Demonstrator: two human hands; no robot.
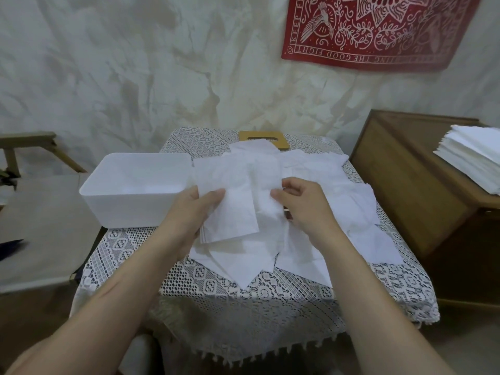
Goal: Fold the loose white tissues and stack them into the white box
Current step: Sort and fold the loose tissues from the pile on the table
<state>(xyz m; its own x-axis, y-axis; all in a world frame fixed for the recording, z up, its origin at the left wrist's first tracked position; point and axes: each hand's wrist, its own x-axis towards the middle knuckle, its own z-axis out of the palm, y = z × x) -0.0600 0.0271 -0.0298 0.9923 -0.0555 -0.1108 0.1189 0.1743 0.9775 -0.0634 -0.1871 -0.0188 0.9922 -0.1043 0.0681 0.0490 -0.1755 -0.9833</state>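
Left hand (197, 209) grips folded tissue (235, 215), white box (130, 209) at its ten o'clock; right hand (300, 204) pinches loose tissue (267, 209)

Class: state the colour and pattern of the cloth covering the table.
White openwork lace tablecloth with diamond motifs, seen best in the head view.

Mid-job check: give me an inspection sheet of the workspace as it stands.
Surface: lace-covered table.
Job's things: white box at left, looks empty; loose tissues spread beside it; folded tissue in hand.
Clutter: wooden lid at the far edge.
Hands: left hand grips the folded tissue; right hand pinches a sheet among the loose tissues.
Cables: nothing seen.
Surroundings: tissue stack on wooden cabinet at right; red banner on wall.
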